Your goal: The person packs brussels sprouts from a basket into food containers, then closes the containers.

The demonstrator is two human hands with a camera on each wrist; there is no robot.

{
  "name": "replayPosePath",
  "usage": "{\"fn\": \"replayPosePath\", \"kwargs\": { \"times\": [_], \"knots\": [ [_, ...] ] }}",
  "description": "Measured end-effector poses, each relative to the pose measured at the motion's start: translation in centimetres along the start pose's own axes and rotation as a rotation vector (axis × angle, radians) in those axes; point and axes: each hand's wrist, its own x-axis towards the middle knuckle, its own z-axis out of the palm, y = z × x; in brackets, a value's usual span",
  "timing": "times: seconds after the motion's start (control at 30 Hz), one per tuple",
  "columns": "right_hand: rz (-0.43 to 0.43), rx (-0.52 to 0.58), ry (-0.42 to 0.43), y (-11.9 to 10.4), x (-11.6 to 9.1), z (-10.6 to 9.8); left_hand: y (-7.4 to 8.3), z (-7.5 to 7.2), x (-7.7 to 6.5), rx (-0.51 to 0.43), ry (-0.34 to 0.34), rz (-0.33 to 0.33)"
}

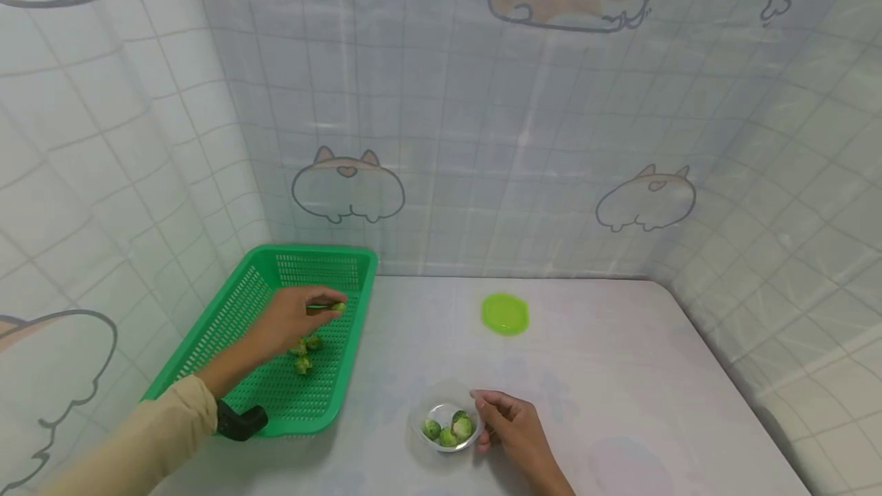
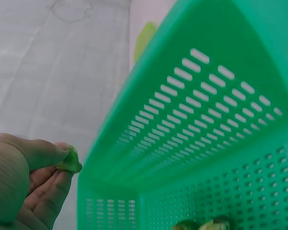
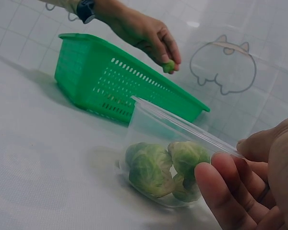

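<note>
In the head view, the left hand (image 1: 292, 318) and its sleeve (image 1: 141, 438) hide part of the green basket (image 1: 296, 408), so its count of Brussels sprouts (image 1: 303, 364) stays uncertain. The left-wrist view's lower edge cuts two of them. The fingers partly cover the pinched sprout (image 2: 71, 160). The right hand (image 3: 266, 177), cropped at the right-wrist view's edge, overlaps a sprout in the clear cup (image 3: 146, 120).

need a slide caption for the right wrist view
Right hand holding a clear round plastic tub of green Brussels sprouts, left hand pinching another sprout near a green slotted plastic basket.
</note>
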Motion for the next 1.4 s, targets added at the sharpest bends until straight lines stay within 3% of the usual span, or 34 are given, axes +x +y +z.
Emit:
{"fn": "replayPosePath", "kwargs": {
  "times": [0.33,0.7,0.9,1.4],
  "knots": [
    [0.010,-0.005,0.012,0.0,0.2,0.1,2.8,1.4,0.4,-0.076,-0.047,0.033],
    [0.007,-0.004,0.020,-0.2,0.3,0.2,5.7,3.6,0.7,-0.197,-0.144,0.058],
    [0.001,-0.002,0.017,-0.4,0.3,0.4,6.8,4.9,0.6,-0.192,-0.186,0.114],
    [0.009,0.004,0.025,-0.5,0.4,0.5,8.8,7.9,0.5,-0.271,-0.329,0.122]
  ]
}}
